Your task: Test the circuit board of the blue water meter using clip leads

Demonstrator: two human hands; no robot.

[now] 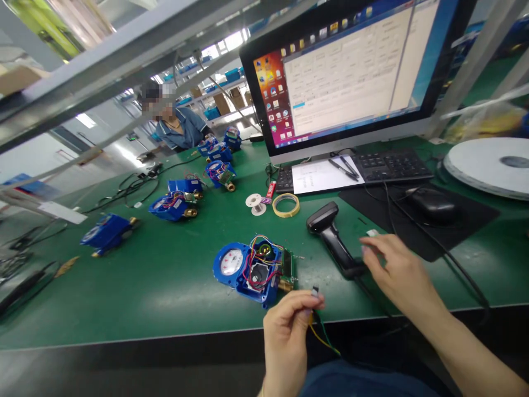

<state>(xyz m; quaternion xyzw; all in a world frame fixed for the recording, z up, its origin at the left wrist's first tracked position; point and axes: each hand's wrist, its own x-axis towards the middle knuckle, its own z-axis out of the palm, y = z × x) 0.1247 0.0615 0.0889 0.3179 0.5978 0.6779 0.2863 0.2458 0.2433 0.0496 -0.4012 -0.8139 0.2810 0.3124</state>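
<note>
My left hand (289, 325) is closed in a pinch near the table's front edge. Between its thumb and fingers is a small wired connector (315, 290), with yellow and green wires hanging below. My right hand (392, 264) hovers by the handle of a black barcode scanner (336, 242), its thumb and fingertips slightly apart. Just beyond those fingertips lies a small white piece (372, 233); whether they touch it I cannot tell. Left of my hands, an opened blue water meter (230, 261) shows its round dial, coloured wires, a green circuit board (288, 263) and a brass fitting.
Several more blue meters (169, 207) stand to the left and back. A solder spool (256, 204), a tape roll (286, 205), a keyboard (392, 165), paper (318, 177) with pens, a mouse (432, 203) and a monitor (351, 71) are behind. Another person (182, 128) sits across.
</note>
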